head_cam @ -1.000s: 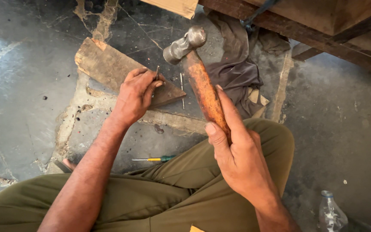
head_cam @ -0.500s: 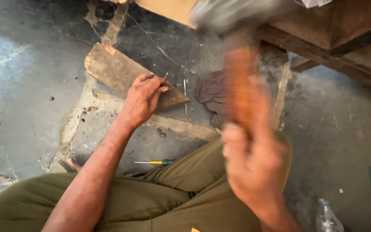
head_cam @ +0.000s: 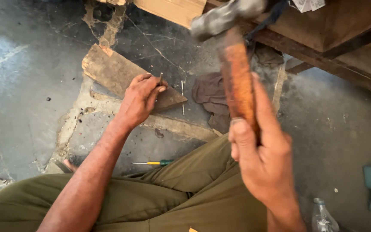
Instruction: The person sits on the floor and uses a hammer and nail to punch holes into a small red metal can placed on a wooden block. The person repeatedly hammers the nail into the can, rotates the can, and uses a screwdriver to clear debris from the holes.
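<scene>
- The right hand (head_cam: 265, 165) is closed tight around the wooden handle of a hammer (head_cam: 237, 73), index finger laid along the shaft; the steel head is raised and blurred, up above the wooden board (head_cam: 121, 75).
- The left hand (head_cam: 140, 101) rests on the board's near end, thumb and fingertips pinched around a thin nail (head_cam: 160, 79) that stands upright on the wood (the pinch looks light, and the nail's point is hidden by the fingers).
- Risk: the fingers sit right beside the nail head, so a strike that lands slightly off could catch them.
- Risk: a glancing hit could bend the slim nail or flick it away across the cracked stone floor (head_cam: 31, 99).
- Risk: the board lies loose on uneven, broken stone, held only by the left hand; it may rock or skid under a blow.
- A second nail (head_cam: 182, 96) lies on the floor just right of the board's tip, with a dark rag (head_cam: 213, 94) beyond it.
- A small screwdriver (head_cam: 153, 163) lies below the board, close to the person's knee, where it could be knelt on.
</scene>
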